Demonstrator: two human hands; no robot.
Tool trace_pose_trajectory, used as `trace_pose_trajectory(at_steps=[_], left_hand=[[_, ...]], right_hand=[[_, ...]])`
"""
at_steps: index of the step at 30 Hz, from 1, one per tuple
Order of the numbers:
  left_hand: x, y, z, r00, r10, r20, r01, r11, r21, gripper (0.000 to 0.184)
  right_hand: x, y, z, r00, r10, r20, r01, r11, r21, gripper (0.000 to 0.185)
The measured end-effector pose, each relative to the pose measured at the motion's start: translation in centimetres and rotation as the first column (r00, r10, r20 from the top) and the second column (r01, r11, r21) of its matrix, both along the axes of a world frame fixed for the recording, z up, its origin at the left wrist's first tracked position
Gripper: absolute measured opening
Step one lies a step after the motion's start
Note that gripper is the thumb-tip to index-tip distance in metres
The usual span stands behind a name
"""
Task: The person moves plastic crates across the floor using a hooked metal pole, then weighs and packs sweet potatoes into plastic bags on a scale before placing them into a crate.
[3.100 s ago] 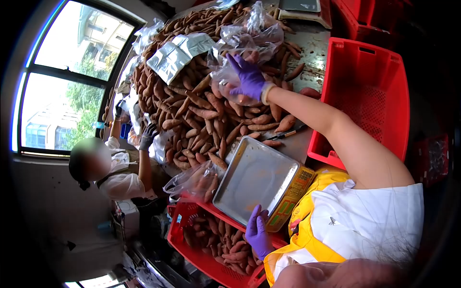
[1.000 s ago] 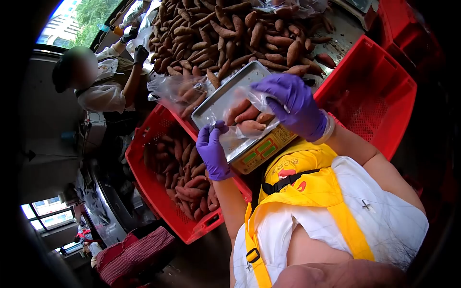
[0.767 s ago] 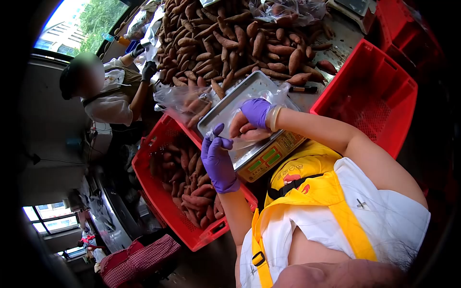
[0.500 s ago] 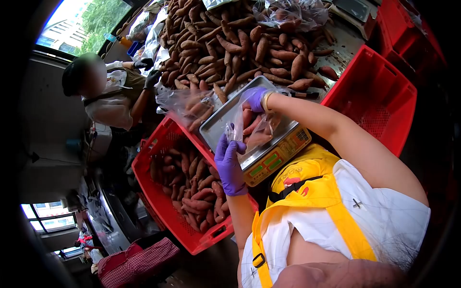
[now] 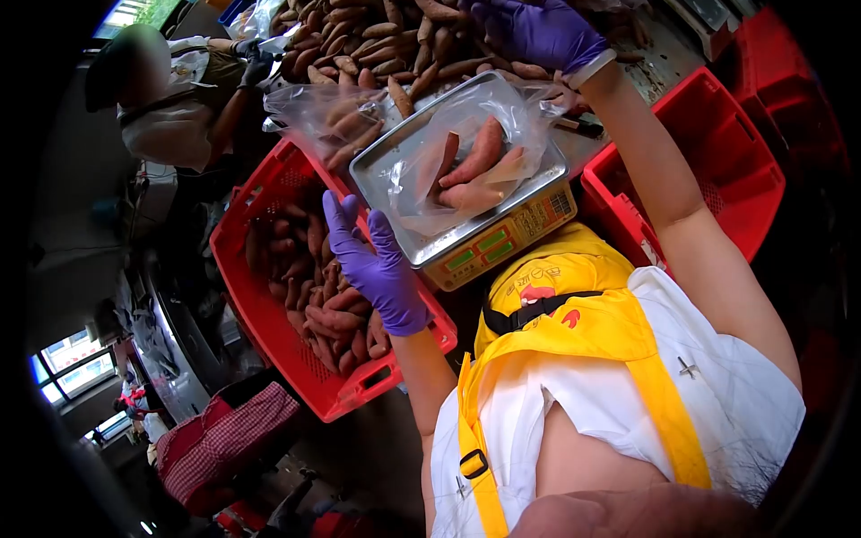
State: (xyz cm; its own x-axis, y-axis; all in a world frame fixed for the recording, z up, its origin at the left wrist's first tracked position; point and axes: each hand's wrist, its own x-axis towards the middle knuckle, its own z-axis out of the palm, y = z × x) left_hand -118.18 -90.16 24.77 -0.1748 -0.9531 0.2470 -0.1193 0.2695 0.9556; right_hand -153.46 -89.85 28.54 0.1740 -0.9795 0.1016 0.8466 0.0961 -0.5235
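Head view: left hand (image 5: 377, 269), fingers apart, beside tray edge (image 5: 359, 170); right hand (image 5: 543, 34) over sweet potatoes (image 5: 386, 40), fingers unclear.

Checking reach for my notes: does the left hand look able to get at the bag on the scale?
Probably yes: the left hand looks empty beside the scale, and nothing visible blocks its way to the bag.

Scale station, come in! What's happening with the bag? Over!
Left hand open, empty, beside scale. Right hand over sweet potato pile. Plastic bag of sweet potatoes on scale; nothing on top.
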Motion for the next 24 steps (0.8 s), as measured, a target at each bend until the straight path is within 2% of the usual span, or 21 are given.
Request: trace_pose_trajectory(at_steps=[1,2,3,4,5,6,7,8,9,10,11,12,13,14,16,18,20,21,22,23,24], left_hand=[[0.0,0.1,0.2,1.0,-0.002,0.003,0.002,1.0,0.002,0.061],[-0.1,0.1,0.4,0.999,0.018,0.031,-0.016,0.999,-0.048,0.066],[-0.2,0.2,0.7,0.998,0.041,0.057,-0.036,0.994,-0.099,0.07],[-0.6,0.8,1.2,0.997,0.046,0.061,-0.04,0.995,-0.095,0.07],[-1.5,1.3,1.7,0.976,0.072,0.205,-0.032,0.981,-0.193,0.073],[-2.2,1.6,2.0,0.934,0.109,0.341,-0.007,0.958,-0.287,0.076],[-2.5,1.2,1.6,0.843,0.174,0.509,0.054,0.914,-0.403,0.086],[-3.1,0.9,0.9,0.821,0.221,0.527,0.044,0.895,-0.444,0.074],[-2.9,0.6,-0.3,0.763,0.193,0.617,0.1,0.908,-0.408,0.063],[-2.7,0.3,-1.2,0.696,0.166,0.698,0.151,0.917,-0.368,0.054],[-2.5,0.4,-1.5,0.698,0.166,0.697,0.157,0.913,-0.375,0.054],[-2.2,0.7,-1.7,0.908,-0.112,0.403,0.133,0.991,-0.023,0.04],[-1.9,1.3,-1.7,0.968,-0.248,-0.03,0.244,0.914,0.324,0.029],[-1.3,1.5,-0.4,0.924,-0.358,-0.135,0.383,0.865,0.324,0.021],[-0.4,1.6,-1.3,0.693,-0.326,-0.644,0.621,0.723,0.303,0.024],[-0.1,2.0,-2.0,0.634,-0.329,-0.7,0.65,0.716,0.252,0.029],[-0.3,2.6,-0.6,0.727,-0.28,-0.627,0.588,0.726,0.357,0.036],[-0.5,2.9,0.5,0.732,-0.318,-0.602,0.603,0.714,0.356,0.045],[-0.3,2.9,0.8,0.729,-0.295,-0.617,0.621,0.664,0.416,0.049],[-0.1,2.9,0.4,0.721,-0.277,-0.635,0.625,0.656,0.424,0.05],[-0.1,2.9,0.3,0.712,-0.256,-0.653,0.629,0.647,0.432,0.051]], right_hand=[[-0.3,-0.1,0.3,0.94,-0.069,0.334,0.085,0.996,-0.031,0.034],[0.2,0.2,0.4,0.94,-0.069,0.334,0.084,0.996,-0.032,0.034],[1.6,0.9,0.8,0.994,-0.108,-0.002,0.106,0.974,-0.198,0.038],[3.2,1.9,1.0,0.927,-0.189,-0.323,0.067,0.933,-0.354,0.043],[5.9,2.9,1.9,0.858,-0.149,-0.492,0.057,0.979,-0.197,0.038],[7.2,3.3,1.7,0.72,-0.095,-0.687,-0.007,0.99,-0.144,0.033],[8.7,3.2,0.6,0.669,-0.094,-0.737,-0.039,0.986,-0.162,0.03],[9.7,2.8,-1.1,0.588,-0.078,-0.805,-0.096,0.982,-0.165,0.027],[10.1,2.8,-2.9,0.423,-0.105,-0.9,-0.13,0.976,-0.175,0.027],[10.2,3.1,-4.2,0.012,-0.187,-0.982,-0.131,0.974,-0.187,0.027],[10.6,4.0,-3.2,-0.184,-0.135,-0.974,-0.163,0.981,-0.105,0.024],[10.8,4.3,-3.7,-0.464,0.062,-0.884,-0.058,0.993,0.1,0.021],[10.4,5.8,-4.0,-0.364,0.118,-0.924,0.021,0.993,0.119,0.02],[9.9,7.3,-4.4,-0.255,0.16,-0.953,0.1,0.985,0.139,0.019],[8.8,9.6,-6.3,-0.758,0.026,-0.652,-0.11,0.98,0.167,0.018],[8.5,11.5,-8.5,-0.784,0.062,-0.617,-0.043,0.987,0.153,0.022],[9.1,12.7,-8.1,-0.806,0.089,-0.585,0.019,0.992,0.125,0.029],[9.9,13.5,-6.1,-0.747,-0.068,-0.662,0.059,0.984,-0.168,0.041],[10.3,14.0,-4.7,-0.691,-0.244,-0.68,0.126,0.886,-0.446,0.054],[10.3,14.2,-4.0,-0.697,-0.245,-0.674,0.133,0.88,-0.457,0.054],[10.2,14.4,-3.5,-0.826,-0.132,-0.548,0.215,0.825,-0.523,0.064]])
